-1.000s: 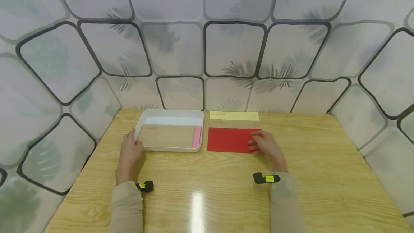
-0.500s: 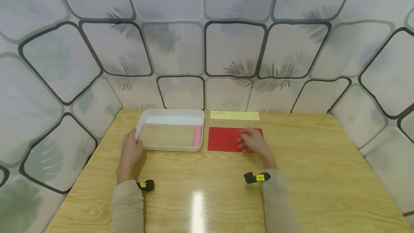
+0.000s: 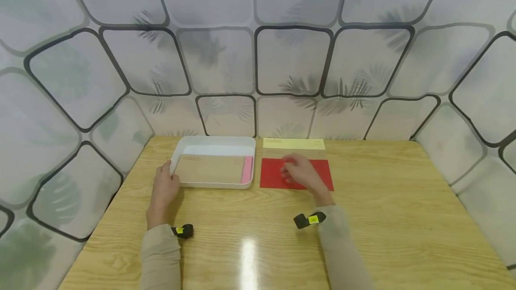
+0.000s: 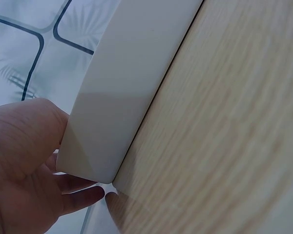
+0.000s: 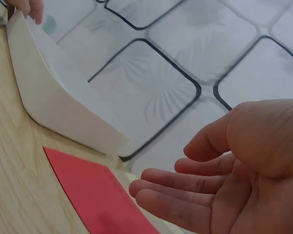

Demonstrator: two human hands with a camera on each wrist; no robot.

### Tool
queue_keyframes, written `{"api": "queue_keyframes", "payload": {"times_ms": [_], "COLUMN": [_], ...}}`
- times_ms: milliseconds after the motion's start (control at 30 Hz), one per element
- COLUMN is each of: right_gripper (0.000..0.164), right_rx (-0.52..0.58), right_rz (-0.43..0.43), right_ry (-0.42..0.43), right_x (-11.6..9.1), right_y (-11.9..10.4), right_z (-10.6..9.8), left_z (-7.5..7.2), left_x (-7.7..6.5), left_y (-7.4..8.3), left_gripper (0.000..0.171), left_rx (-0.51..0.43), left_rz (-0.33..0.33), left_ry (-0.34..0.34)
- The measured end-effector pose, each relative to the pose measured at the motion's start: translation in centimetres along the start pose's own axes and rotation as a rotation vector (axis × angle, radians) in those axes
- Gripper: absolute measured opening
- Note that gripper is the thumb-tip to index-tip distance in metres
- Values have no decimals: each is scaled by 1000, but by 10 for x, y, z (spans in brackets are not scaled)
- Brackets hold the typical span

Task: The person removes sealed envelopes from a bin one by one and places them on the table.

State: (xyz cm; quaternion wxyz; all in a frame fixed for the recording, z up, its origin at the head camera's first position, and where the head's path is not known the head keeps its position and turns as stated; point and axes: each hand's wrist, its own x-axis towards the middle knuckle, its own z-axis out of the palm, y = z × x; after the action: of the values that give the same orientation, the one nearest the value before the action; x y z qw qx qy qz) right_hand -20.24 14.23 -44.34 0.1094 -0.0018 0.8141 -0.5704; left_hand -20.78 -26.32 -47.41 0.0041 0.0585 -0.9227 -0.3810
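Observation:
My left hand (image 3: 164, 189) grips the front left corner of a white tray (image 3: 217, 185), thumb at the rim and fingers around the outside of its wall. Inside the tray lies a brown envelope (image 3: 209, 169) over a pink envelope (image 3: 247, 170), whose right strip shows. To the tray's right, a red envelope (image 3: 270, 176) overlaps another brown envelope (image 3: 274, 152), with a yellow envelope (image 3: 294, 143) behind. Over the red one hovers my right hand (image 3: 301, 173); its fingers are loosely bent with nothing between them in the right wrist view.
All of it stands on a wood-grain table (image 3: 403, 218). A patterned fabric wall (image 3: 290, 61) rises right behind the table's far edge and along both sides.
My right hand has moved left across the red envelope, from its right end toward its middle. My left hand stays at the tray's corner.

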Motion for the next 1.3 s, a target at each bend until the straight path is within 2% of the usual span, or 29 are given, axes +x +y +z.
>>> {"api": "queue_keyframes", "payload": {"times_ms": [167,400,600,900,1067,1167,1267,1300], "right_gripper": [46,44,49,50,48,33,7,4], "right_rx": [-21,-68,-130,-392,-515,-563,-611,-626], "right_rz": [-84,-197,-213,-238,-188,-152,-140,-140], "right_ry": [-25,-49,-94,-165,-164,-163,-153,-151], "right_x": [3,9,12,18,27,31,33,34], "right_y": [-16,-36,-49,-61,-61,-61,-62,-63], "right_z": [15,37,56,89,102,108,113,114], "left_z": [0,3,2,-4,-5,-5,-4,-4], "left_x": [0,-2,-2,-9,-9,-9,-8,-7], "left_y": [0,1,3,2,1,0,-2,-2], "left_gripper": [61,62,61,50,41,38,37,37], "left_rx": [-15,-31,-35,5,26,21,8,4], "left_rz": [9,23,27,-89,-50,-26,-16,-11], "left_ry": [10,49,98,229,254,265,273,275]}}
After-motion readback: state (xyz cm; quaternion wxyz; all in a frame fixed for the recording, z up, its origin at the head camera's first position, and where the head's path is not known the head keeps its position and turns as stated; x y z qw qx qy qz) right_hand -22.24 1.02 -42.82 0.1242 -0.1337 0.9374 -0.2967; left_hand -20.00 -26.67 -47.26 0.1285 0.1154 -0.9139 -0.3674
